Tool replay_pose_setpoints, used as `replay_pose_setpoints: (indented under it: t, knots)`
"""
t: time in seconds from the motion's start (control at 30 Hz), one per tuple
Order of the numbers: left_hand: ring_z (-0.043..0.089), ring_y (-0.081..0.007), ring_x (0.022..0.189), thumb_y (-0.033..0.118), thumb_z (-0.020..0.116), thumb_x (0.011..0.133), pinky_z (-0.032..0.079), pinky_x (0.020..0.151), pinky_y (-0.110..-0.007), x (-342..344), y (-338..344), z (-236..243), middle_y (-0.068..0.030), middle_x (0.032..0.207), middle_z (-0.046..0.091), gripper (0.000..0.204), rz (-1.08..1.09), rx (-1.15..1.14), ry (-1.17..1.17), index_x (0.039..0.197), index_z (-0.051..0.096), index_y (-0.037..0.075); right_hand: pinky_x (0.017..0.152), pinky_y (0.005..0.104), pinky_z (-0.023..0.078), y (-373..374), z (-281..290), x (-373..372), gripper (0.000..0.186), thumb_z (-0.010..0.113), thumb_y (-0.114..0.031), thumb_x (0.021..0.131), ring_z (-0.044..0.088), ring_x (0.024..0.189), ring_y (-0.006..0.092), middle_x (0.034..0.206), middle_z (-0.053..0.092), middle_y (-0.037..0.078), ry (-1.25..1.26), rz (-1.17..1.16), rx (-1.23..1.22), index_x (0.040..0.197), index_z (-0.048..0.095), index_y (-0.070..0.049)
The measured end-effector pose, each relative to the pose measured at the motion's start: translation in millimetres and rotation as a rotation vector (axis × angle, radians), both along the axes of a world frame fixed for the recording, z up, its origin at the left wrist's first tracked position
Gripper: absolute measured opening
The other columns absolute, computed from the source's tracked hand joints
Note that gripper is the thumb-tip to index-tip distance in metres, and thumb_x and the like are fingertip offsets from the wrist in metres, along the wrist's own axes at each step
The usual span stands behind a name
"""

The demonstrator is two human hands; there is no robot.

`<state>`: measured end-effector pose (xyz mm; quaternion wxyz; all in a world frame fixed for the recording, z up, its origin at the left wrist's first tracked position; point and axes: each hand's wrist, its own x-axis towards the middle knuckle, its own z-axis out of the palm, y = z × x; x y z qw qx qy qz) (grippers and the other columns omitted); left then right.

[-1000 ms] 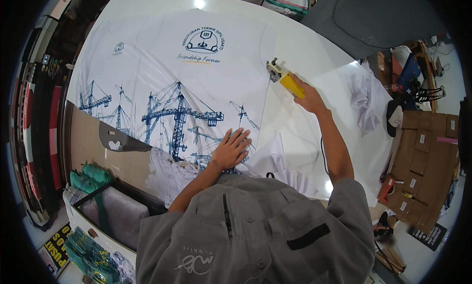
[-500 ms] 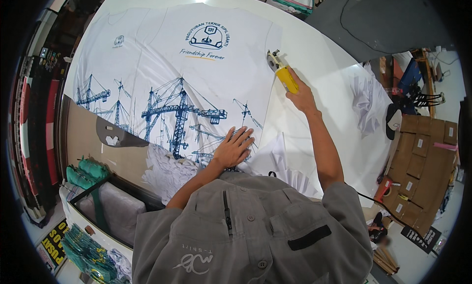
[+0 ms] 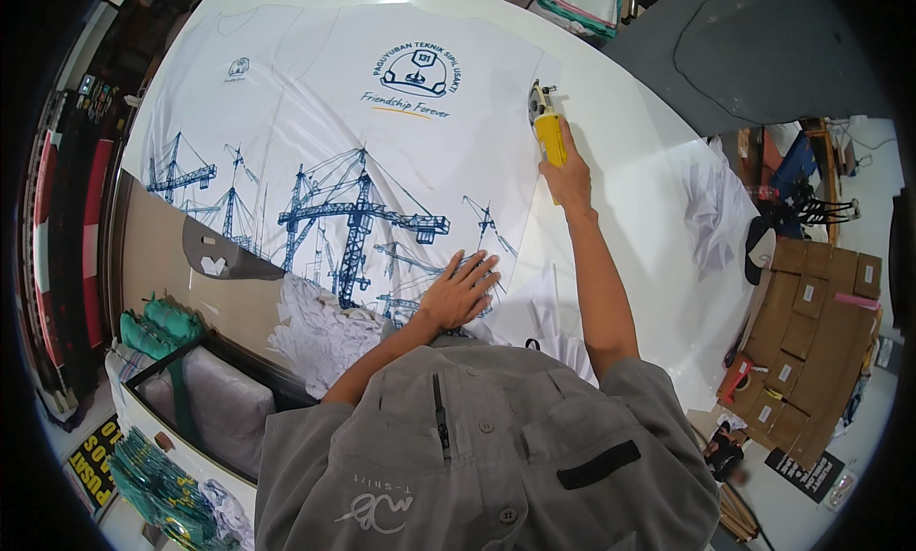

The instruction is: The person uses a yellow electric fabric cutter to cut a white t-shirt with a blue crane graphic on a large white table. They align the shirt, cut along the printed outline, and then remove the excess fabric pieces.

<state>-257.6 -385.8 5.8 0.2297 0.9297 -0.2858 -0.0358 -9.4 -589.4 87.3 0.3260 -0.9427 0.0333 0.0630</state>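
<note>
White fabric [image 3: 315, 83] printed with dark blue cranes and a round emblem lies spread over the white table. My left hand [image 3: 461, 291] presses flat on its lower right part, fingers spread, over the printed cranes. In my right hand [image 3: 570, 182] is a yellow electric rotary fabric cutter [image 3: 550, 136], its blade end pointing away from me. That blade end sits at the fabric's upper right edge. My fingers wrap round the yellow body; whether the blade is turning I cannot tell.
Crumpled white fabric scraps [image 3: 711, 207] lie at the table's right, with another heap [image 3: 320, 332] near my left forearm. A dark grey curved piece [image 3: 229, 255] shows under the fabric. Left of me stands an open bin [image 3: 224, 398] with a wrapped bundle. Flattened cardboard [image 3: 811, 322] is at right.
The cutter has moved farther away from me along the fabric's right edge and turned straighter. My left hand stays at about the same spot on the fabric. The view has shifted slightly.
</note>
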Motion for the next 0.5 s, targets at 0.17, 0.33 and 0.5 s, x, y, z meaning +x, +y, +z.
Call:
replay_pose_setpoints:
  t: [0.17,0.33,0.5]
  knots:
    - [0.026,-0.0313,0.160,0.037,0.054,0.106,0.020,0.129,-0.058,0.3,2.0,2.6,-0.0111,0.169,0.036,0.050,-0.004,-0.029,0.005,0.150,0.054,0.013,0.101,0.0491,0.055,15.4,-5.9,18.1,0.099,0.070,-0.018,0.084,0.068,0.117,0.0401,0.125,0.070,0.021,-0.001,-0.064,-0.054,0.169,0.023,-0.037]
    - [0.027,-0.0306,0.160,0.037,0.051,0.108,0.020,0.130,-0.056,3.1,2.9,3.0,-0.0108,0.170,0.037,0.048,-0.008,-0.004,0.024,0.150,0.054,0.014,0.101,0.0484,0.056,25.8,-4.8,41.0,0.100,0.069,-0.017,0.083,0.070,0.115,0.0405,0.127,0.071,0.020,-0.021,-0.097,-0.017,0.169,0.023,-0.036]
    - [0.029,-0.0312,0.159,0.037,0.057,0.105,0.023,0.128,-0.058,3.9,3.2,0.6,-0.0103,0.168,0.038,0.049,0.004,-0.023,0.006,0.148,0.055,0.014,0.102,0.0496,0.055,32.8,-4.9,68.0,0.100,0.069,-0.017,0.081,0.069,0.117,0.0418,0.129,0.071,0.020,-0.042,-0.125,0.000,0.169,0.024,-0.036]
